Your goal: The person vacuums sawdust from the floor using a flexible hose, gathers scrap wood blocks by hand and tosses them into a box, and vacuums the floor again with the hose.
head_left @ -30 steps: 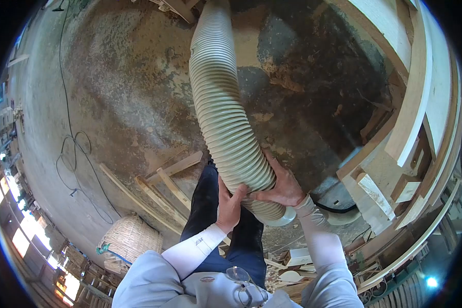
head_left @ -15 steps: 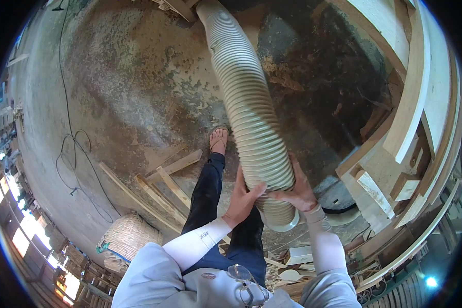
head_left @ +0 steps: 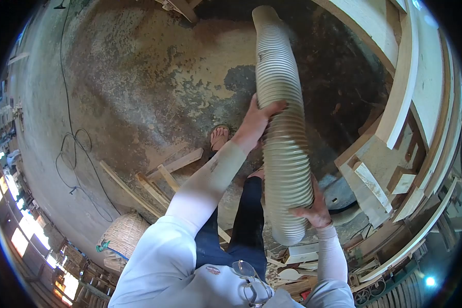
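A thick ribbed flexible hose, beige and translucent, runs lengthwise in front of me, its far end showing whole near the top of the view. Around its left side, about midway along, my left hand is closed, with the thumb across the ribs. Lower down, my right hand grips the right side close to the near end, thumb on top and the other fingers partly hidden beneath. The near end hangs above wood scraps by my legs.
Curved wooden pieces are stacked along the right side. Loose wood strips lie on the floor at left, beside a woven basket. A black cable is coiled farther left. Wood scraps lie near my legs.
The hose has swung to the right, and its far end has come into view. My left hand has moved up along it to the middle; my right hand has shifted slightly right and down.
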A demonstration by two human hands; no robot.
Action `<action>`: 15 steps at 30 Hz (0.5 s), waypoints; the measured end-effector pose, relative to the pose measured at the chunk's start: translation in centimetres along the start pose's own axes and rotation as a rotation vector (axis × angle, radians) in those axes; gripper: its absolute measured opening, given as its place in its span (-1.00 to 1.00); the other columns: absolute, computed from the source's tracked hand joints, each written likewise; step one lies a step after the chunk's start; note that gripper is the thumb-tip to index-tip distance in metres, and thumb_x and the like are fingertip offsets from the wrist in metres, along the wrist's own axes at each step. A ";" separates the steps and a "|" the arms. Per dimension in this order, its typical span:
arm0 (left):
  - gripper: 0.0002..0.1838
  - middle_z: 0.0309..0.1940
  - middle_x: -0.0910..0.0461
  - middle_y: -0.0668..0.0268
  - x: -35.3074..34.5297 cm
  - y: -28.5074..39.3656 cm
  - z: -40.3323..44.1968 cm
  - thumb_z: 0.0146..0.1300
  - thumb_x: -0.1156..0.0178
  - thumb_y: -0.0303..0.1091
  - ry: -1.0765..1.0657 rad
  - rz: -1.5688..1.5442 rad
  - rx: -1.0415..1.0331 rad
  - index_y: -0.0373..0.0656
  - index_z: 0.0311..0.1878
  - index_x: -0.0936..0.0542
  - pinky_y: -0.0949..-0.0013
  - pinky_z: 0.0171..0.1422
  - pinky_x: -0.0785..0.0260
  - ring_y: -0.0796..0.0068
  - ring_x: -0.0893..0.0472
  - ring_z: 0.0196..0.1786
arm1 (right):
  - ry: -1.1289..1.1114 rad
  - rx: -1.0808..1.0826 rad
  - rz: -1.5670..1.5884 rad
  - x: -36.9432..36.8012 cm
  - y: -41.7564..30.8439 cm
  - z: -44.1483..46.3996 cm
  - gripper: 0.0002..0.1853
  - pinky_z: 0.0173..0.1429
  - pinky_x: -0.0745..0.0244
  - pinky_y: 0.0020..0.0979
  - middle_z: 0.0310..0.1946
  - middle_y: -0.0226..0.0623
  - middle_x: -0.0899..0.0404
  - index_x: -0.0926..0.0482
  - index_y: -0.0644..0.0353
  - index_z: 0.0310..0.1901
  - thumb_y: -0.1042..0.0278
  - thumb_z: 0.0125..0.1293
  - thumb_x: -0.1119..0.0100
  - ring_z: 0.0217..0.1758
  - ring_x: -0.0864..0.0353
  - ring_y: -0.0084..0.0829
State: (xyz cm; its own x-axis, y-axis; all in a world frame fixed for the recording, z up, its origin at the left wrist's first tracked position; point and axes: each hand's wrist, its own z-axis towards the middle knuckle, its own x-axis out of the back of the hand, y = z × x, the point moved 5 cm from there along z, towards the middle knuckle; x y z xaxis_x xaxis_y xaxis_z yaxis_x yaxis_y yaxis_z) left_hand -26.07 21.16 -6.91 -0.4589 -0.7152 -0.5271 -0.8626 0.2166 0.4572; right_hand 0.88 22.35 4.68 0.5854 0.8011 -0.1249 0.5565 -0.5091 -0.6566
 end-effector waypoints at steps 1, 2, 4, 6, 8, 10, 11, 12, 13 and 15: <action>-0.03 0.28 -0.57 0.06 1.1 0.3 -0.9 0.38 -0.50 -0.13 0.067 -0.011 -0.007 -0.17 0.68 -0.16 0.16 0.29 -0.61 0.23 -0.67 0.26 | -0.052 0.009 -0.067 -0.5 -0.3 0.0 0.46 0.71 -0.28 -0.17 0.55 -0.05 -0.42 -0.02 0.34 0.72 0.02 -0.09 -0.83 0.62 -0.41 -0.20; -0.03 0.28 -0.57 0.06 2.0 0.5 -2.1 0.38 -0.50 -0.13 0.071 -0.005 -0.005 -0.17 0.68 -0.16 0.16 0.29 -0.61 0.23 -0.67 0.26 | -0.054 0.008 -0.060 -1.1 -0.8 -0.2 0.46 0.71 -0.28 -0.17 0.55 -0.05 -0.42 -0.02 0.34 0.72 0.02 -0.09 -0.83 0.62 -0.41 -0.20; -0.08 0.27 -0.56 0.05 4.2 1.5 -5.3 0.39 -0.49 -0.15 0.158 -0.092 -0.067 -0.15 0.66 -0.21 0.14 0.33 -0.61 0.22 -0.66 0.27 | -0.099 -0.073 -0.240 -3.1 -1.3 -0.7 0.48 0.74 -0.24 -0.12 0.61 0.05 -0.37 0.01 0.27 0.74 -0.10 -0.10 -0.81 0.68 -0.38 -0.12; -0.08 0.27 -0.57 0.04 5.4 2.6 -8.2 0.36 -0.49 -0.18 0.197 -0.124 -0.074 -0.15 0.65 -0.21 0.12 0.30 -0.64 0.21 -0.68 0.25 | -0.133 -0.095 -0.267 -4.8 -0.9 -0.3 0.50 0.75 -0.23 -0.11 0.63 0.08 -0.34 0.02 0.24 0.75 -0.13 -0.10 -0.80 0.69 -0.36 -0.08; -0.08 0.26 -0.57 0.03 6.9 3.5 -9.7 0.34 -0.49 -0.21 0.235 -0.159 -0.073 -0.15 0.64 -0.20 0.11 0.28 -0.66 0.19 -0.69 0.23 | -0.177 -0.119 -0.337 -6.6 -1.4 0.0 0.51 0.74 -0.27 -0.08 0.66 0.08 -0.30 0.04 0.12 0.77 -0.17 -0.10 -0.78 0.68 -0.38 0.01; -0.07 0.33 -0.53 0.00 9.2 3.7 -10.3 0.41 -0.41 -0.18 0.272 -0.153 -0.105 -0.13 0.70 -0.14 0.06 0.35 -0.67 0.16 -0.68 0.29 | -0.196 -0.081 -0.351 -7.7 -1.2 1.1 0.51 0.73 -0.28 -0.07 0.65 0.08 -0.30 0.05 0.11 0.78 -0.18 -0.10 -0.77 0.68 -0.38 0.04; -0.07 0.33 -0.53 0.00 10.2 3.6 -10.5 0.41 -0.41 -0.18 0.266 -0.147 -0.095 -0.13 0.70 -0.14 0.06 0.35 -0.67 0.16 -0.68 0.29 | -0.216 -0.044 -0.371 -8.1 -0.9 1.6 0.51 0.73 -0.29 -0.06 0.65 0.09 -0.31 0.05 0.09 0.78 -0.19 -0.10 -0.76 0.68 -0.38 0.06; -0.08 0.36 -0.52 0.00 11.2 3.5 -10.4 0.44 -0.38 -0.16 0.252 -0.186 -0.090 -0.12 0.72 -0.12 0.05 0.37 -0.67 0.15 -0.68 0.31 | -0.217 -0.001 -0.430 -8.4 -0.5 2.0 0.50 0.71 -0.31 -0.05 0.62 0.11 -0.35 0.04 0.10 0.78 -0.21 -0.09 -0.75 0.66 -0.39 0.09; -0.09 0.39 -0.50 0.00 11.8 3.4 -10.2 0.46 -0.35 -0.14 0.239 -0.225 -0.088 -0.10 0.74 -0.11 0.03 0.38 -0.66 0.14 -0.67 0.33 | -0.208 -0.004 -0.424 -8.2 -0.8 2.1 0.50 0.71 -0.31 -0.05 0.62 0.11 -0.35 0.04 0.10 0.78 -0.21 -0.09 -0.75 0.66 -0.39 0.09; -0.26 0.31 -0.64 0.04 12.0 3.0 -9.8 0.51 -0.33 -0.02 0.211 -0.231 -0.058 -0.14 0.60 -0.33 0.02 0.41 -0.65 0.09 -0.73 0.27 | -0.227 -0.065 -0.474 -8.3 -1.0 2.1 0.49 0.71 -0.31 -0.05 0.60 0.12 -0.38 0.03 0.14 0.77 -0.21 -0.08 -0.74 0.66 -0.40 0.09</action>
State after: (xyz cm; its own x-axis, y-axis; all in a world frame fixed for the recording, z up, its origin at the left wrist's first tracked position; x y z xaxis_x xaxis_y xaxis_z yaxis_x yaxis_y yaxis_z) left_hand -32.09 6.68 -4.83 -0.1923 -0.8647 -0.4640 -0.9226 -0.0019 0.3857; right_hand -5.77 16.86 4.83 0.1221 0.9924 0.0118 0.7686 -0.0870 -0.6338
